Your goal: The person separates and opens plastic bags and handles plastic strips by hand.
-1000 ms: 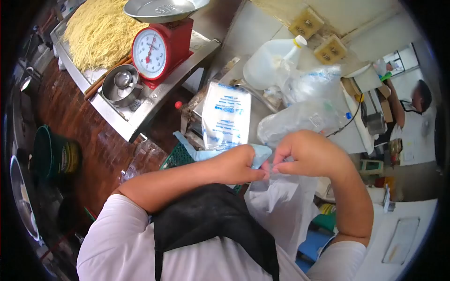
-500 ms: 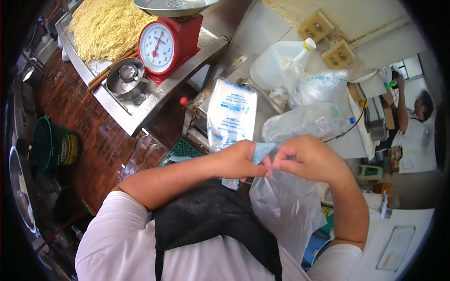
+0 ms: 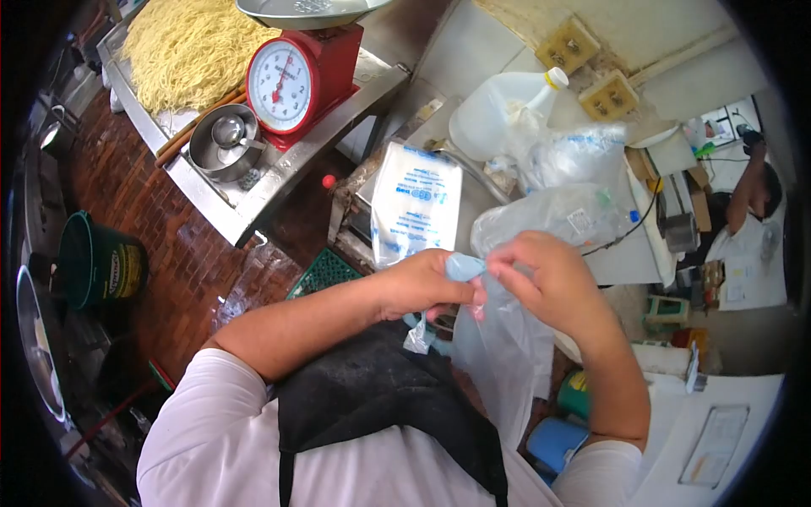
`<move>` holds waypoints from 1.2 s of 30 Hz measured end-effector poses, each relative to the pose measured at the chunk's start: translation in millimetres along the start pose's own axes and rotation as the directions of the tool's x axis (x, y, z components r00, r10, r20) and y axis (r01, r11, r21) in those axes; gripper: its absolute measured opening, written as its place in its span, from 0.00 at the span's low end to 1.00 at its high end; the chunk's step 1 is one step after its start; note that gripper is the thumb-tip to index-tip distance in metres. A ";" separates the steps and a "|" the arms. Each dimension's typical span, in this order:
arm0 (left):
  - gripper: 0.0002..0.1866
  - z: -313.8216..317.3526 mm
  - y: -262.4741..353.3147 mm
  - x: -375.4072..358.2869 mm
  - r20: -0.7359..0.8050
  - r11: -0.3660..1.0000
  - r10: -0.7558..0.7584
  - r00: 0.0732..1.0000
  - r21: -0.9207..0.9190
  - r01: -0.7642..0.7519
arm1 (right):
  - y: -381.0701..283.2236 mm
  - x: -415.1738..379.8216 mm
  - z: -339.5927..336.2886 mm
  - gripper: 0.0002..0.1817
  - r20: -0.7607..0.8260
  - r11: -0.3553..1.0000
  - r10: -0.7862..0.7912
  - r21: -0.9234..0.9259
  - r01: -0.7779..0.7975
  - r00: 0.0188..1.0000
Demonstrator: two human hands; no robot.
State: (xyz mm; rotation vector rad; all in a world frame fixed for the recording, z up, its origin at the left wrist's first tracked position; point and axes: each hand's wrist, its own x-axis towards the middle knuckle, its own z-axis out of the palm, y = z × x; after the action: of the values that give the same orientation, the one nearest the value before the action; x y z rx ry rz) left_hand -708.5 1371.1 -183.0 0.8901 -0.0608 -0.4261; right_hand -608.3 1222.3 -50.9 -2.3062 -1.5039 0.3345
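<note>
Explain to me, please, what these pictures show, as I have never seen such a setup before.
There is no machine here: a person works with two bare hands, and every picture comes from one camera on their head, looking forward and down. The left hand grips a thin blue piece; I cannot tell its material. The right hand pinches where it meets a clear bag hanging below. On the metal table are noodles, a red scale and a pot. Nearer the hands lie a printed packet and a jug.
</note>
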 end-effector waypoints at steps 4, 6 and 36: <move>0.09 -2.5 -3.9 2.3 -0.126 0.998 0.023 0.992 -0.052 -0.029 | -10.9 -8.2 -13.1 0.07 -0.310 0.994 0.074 0.101 -0.045 0.948; 0.09 -8.7 -3.6 3.8 -0.201 0.996 0.004 0.979 -0.091 -0.023 | -15.4 -20.4 -21.7 0.11 -0.289 0.990 0.132 0.093 -0.109 0.948; 0.12 -57.1 26.0 -47.9 -0.610 0.953 0.273 0.744 0.276 -0.125 | 21.0 -164.3 0.3 0.18 0.150 0.155 0.691 0.925 -0.348 0.707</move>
State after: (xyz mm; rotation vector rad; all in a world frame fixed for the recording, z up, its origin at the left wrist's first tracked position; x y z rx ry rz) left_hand -730.7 1446.2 -193.3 1.1979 0.4400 0.1153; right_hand -657.3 1064.3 -60.4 -1.6334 -0.0392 0.7254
